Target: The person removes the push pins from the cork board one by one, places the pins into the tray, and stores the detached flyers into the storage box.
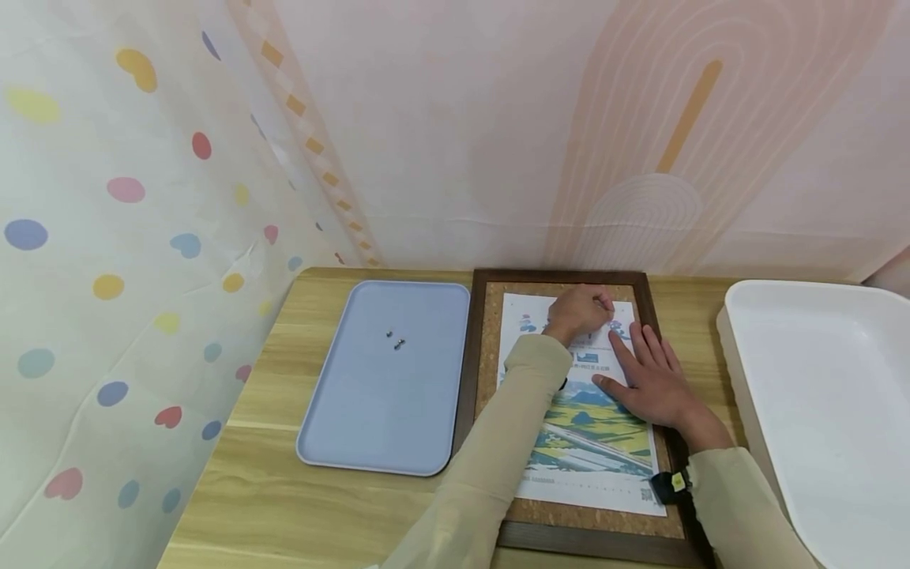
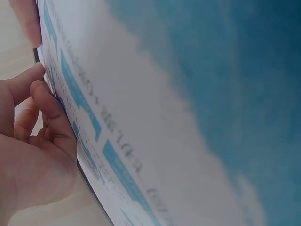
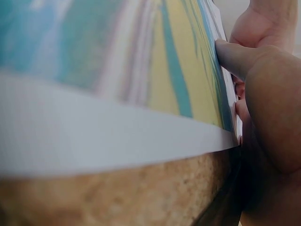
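Note:
A printed poster (image 1: 597, 431) with a blue, green and yellow landscape lies on a cork board (image 1: 569, 512) in a dark wooden frame. Near the poster's upper right corner, my left hand (image 1: 577, 312) bends its fingers and pinches a tiny thing against the sheet. The fingers mostly hide it; it seems to be a pushpin. My right hand (image 1: 650, 387) lies with fingers spread over the poster's right edge and the frame, pressing the sheet flat. In the right wrist view the thumb (image 3: 235, 56) touches the paper.
Left of the board lies a shallow blue tray (image 1: 377, 403) holding several small metal pins (image 1: 398, 344). A white bin (image 1: 832, 395) stands on the right. Behind the wooden table (image 1: 306, 514) hangs a patterned cloth (image 1: 455, 158).

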A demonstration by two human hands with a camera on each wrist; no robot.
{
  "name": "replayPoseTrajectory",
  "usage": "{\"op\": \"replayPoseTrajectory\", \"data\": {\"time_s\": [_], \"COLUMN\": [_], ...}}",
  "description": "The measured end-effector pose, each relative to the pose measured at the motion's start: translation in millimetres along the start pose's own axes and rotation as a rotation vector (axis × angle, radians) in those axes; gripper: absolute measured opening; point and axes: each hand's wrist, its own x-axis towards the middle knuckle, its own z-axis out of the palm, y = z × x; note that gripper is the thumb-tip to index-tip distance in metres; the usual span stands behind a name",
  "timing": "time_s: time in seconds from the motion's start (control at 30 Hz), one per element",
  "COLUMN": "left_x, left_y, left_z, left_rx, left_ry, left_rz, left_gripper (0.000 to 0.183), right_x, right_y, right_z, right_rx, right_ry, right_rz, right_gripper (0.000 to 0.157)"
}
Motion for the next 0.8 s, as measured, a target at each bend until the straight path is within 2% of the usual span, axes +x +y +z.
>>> {"op": "replayPoseTrajectory", "data": {"time_s": [0.53,0.8], "left_x": [4.4,4.6], "left_y": [-12.2,-18.1], "left_z": [-5.8,-7.9], "left_rx": [-0.044,-0.142], "left_ry": [-0.019,-0.05], "left_rz": [0.07,0.091], "left_gripper": [0.011,0.013], "right_x": [9,12], "right_y": [2,3], "right_z": [4.2,5.9], "right_rx": [-0.008,0.0], "right_ry": [-0.005,0.006], "right_rz": [0.003,-0.003], "right_gripper": [0.083,0.083]}}
